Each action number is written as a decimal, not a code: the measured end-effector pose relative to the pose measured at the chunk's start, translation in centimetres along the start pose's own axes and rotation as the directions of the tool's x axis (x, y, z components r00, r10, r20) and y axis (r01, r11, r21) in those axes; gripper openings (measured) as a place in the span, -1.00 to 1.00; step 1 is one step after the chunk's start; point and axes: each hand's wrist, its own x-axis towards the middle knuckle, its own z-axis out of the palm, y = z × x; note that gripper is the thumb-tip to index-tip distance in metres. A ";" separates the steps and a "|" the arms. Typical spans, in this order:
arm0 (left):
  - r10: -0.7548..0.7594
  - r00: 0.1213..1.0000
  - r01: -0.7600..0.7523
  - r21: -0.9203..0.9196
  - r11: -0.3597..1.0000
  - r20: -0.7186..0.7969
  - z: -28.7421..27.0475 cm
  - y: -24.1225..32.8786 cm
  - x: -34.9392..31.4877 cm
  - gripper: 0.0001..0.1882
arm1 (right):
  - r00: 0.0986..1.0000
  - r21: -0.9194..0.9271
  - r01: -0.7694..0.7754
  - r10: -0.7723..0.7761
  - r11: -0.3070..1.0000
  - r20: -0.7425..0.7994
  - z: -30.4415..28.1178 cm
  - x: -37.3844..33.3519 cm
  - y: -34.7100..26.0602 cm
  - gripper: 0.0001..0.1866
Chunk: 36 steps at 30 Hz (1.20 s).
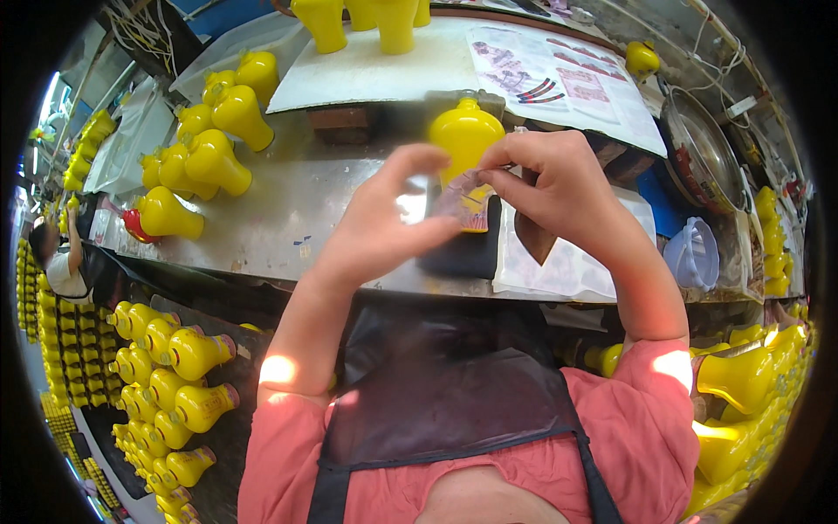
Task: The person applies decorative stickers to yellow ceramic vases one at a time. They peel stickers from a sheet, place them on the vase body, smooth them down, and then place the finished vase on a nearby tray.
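A glossy yellow vase (467,131) lies on a black padded rest (471,255) in front of me, its wide shoulder pointing away. Over its narrower near end hangs a thin, see-through decal (457,196) with purplish print. My right hand (546,175) pinches the decal's upper right edge between thumb and fingertips. A brown, pointed flat scraper (534,241) shows beneath that hand; whether the palm grips it I cannot tell. On the vase's left, my left hand (384,214) is slightly blurred, thumb and fingers spread apart around the decal's left side, with nothing visible in its grasp.
Yellow vases (214,162) stand at the left of the metal bench (288,236). A white board (419,74) bears printed decal sheets (559,70). Under my right arm lies another pale sheet (567,271). A light-blue basket (692,255) is at right. Someone (70,266) works far left.
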 end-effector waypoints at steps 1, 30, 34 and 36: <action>0.022 0.997 -0.027 0.058 0.998 0.079 -0.5 0.1 0.2 -0.25 | 0.999 -0.064 0.040 -0.040 0.997 0.011 -0.1 0.0 -0.3 -0.95; -0.249 0.958 0.138 -0.535 0.834 -0.142 3.9 -2.2 -2.0 -0.75 | 0.761 0.908 -0.408 0.584 0.094 0.281 5.2 -6.7 3.5 -0.79; -0.168 0.940 0.066 -0.326 0.943 -0.297 3.9 -5.6 -1.1 -0.70 | 0.870 0.387 -0.320 0.430 0.864 -0.240 1.6 -5.2 4.4 -0.91; -0.164 0.943 0.069 -0.312 0.948 -0.290 3.7 -7.3 0.6 -0.58 | 0.935 -0.080 -0.273 0.245 0.959 -0.256 -0.5 -4.7 4.0 -0.95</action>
